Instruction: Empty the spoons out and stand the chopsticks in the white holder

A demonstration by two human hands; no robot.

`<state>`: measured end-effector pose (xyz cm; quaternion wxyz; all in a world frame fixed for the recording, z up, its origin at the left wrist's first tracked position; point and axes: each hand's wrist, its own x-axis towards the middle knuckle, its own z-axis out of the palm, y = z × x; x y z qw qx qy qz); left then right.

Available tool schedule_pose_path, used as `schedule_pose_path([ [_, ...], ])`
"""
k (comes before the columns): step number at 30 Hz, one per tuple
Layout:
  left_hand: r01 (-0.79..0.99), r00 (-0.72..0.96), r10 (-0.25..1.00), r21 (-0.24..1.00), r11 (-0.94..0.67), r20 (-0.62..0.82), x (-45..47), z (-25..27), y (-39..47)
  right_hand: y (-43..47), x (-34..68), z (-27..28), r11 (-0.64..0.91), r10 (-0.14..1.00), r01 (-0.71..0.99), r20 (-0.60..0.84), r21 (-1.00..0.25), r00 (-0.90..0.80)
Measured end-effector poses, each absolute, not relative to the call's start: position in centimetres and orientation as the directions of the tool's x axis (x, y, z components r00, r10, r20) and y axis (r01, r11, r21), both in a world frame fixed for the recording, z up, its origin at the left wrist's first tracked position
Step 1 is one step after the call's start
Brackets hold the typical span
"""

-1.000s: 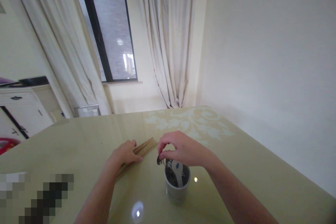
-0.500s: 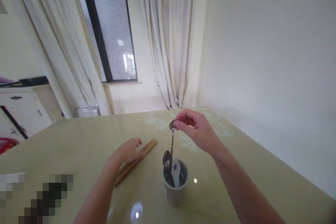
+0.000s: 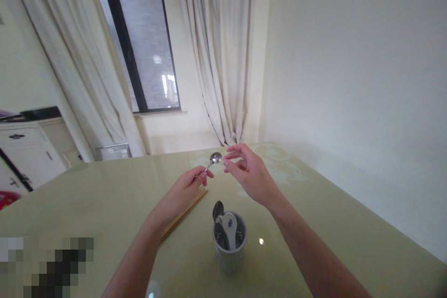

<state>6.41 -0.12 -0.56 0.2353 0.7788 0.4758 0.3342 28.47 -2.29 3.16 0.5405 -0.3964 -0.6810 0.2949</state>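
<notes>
My left hand (image 3: 185, 191) pinches the handle of a small metal spoon (image 3: 213, 159), held above the table with its bowl pointing right and up. Just right of the spoon's bowl hovers my right hand (image 3: 247, 172), fingers spread and holding nothing. Below the hands stands a white ceramic utensil cup (image 3: 228, 256) with a dark metal spoon and a white blue-patterned spoon inside. A bundle of wooden chopsticks (image 3: 181, 216) lies on the table under my left wrist.
The glossy yellow-green table (image 3: 87, 205) has a pale floral pattern at its far end. A white wall runs along the right. Curtains and a dark-framed window stand behind the table, with a white cabinet (image 3: 24, 149) at the far left.
My right hand lifted a metal spoon out of the cup and passed it over. My left hand left the chopsticks, rose and took the spoon; the right hand let go.
</notes>
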Motion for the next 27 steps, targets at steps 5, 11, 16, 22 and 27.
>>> schedule_pose_path([
  [5, 0.958, 0.076, 0.996, 0.274, -0.087, 0.049, 0.5, -5.5, 3.8, -2.9, 29.4, 3.0, 0.56, 0.796, 0.511, 0.253, -0.652, -0.549],
  [11, 0.987, -0.033, 0.999, 0.158, 0.035, -0.016, -2.2, -8.7, 4.4, -2.8, 28.2, 2.1, 0.626, 0.738, 0.61, 0.115, -0.486, -0.665],
  [16, 0.985, -0.008, 0.999, 0.17, 0.015, -0.042, -1.8, -9.4, 4.3, -2.8, 28.7, 2.8, 0.64, 0.734, 0.551, 0.217, -0.535, -0.643],
  [22, 0.977, 0.025, 0.999, 0.213, -0.016, -0.042, -0.2, -8.8, 3.5, -3.1, 30.6, 4.9, 0.606, 0.789, 0.478, 0.407, -0.636, -0.46],
  [27, 0.964, 0.062, 0.997, 0.26, -0.049, -0.039, 0.4, -8.4, 3.0, -2.7, 30.6, 4.9, 0.601, 0.799, 0.389, 0.54, -0.698, -0.265],
])
